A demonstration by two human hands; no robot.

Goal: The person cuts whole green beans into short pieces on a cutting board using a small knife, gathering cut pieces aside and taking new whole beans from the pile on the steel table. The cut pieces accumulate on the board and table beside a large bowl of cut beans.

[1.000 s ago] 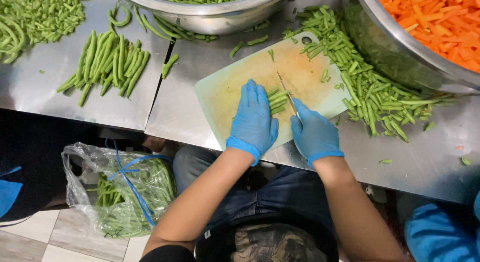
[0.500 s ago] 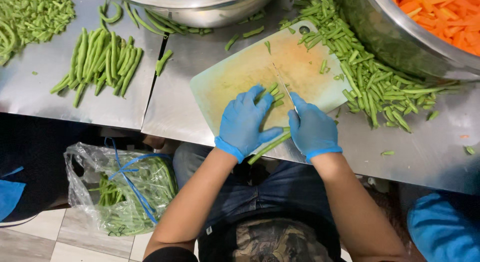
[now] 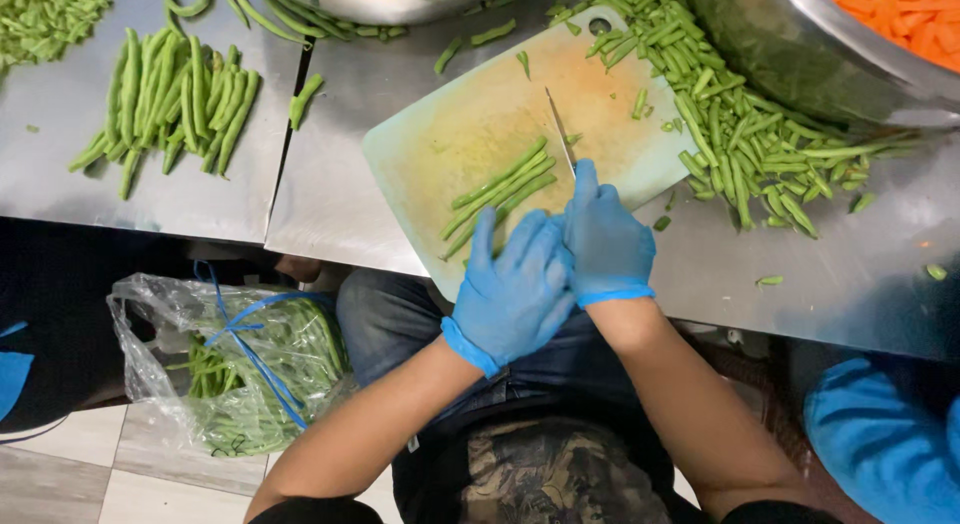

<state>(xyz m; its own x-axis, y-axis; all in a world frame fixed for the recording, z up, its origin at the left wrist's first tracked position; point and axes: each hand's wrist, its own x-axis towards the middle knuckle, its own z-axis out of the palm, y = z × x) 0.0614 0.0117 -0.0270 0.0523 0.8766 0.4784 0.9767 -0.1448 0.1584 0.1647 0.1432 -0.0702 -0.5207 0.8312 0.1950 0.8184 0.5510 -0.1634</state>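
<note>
Head view, looking down on a person in two blue disposable gloves at a shiny steel tabletop (image 3: 330, 199). A small bundle of whole green beans (image 3: 500, 191) lies on the pale green plastic cutting board w/ orange stain (image 3: 470, 124), long axis running diagonal: lower-left end toward the person, upper-right end up the board toward the thin steel knife blade (image 3: 560, 132). The bundle sits just beyond both hands, slightly left of where they meet. Left hand (image 3: 515, 284) is spread, fingers fanned and lying at the near end of the bundle, touching or just short of it; cannot tell which. Right hand (image 3: 605, 239) is closed round the knife handle (handle hidden under glove), index finger extended along the blade's back, blade pointing away from the person and standing just right of the bundle's far end. The two hands touch at the thumbs' side. So: left hand nearer the near end, right hand w/ blade nearer the far end; blade lies at a clear angle to the beans' axis. Elsewhere: heap of cut green bean pieces (image 3: 740, 134) right of the board, row of uncut beans (image 3: 170, 104) well apart at left, large steel bowl of orange carrot sticks (image 3: 800, 54) top right, clear plastic bag of beans w/ blue tie (image 3: 240, 374) on the floor.
</note>
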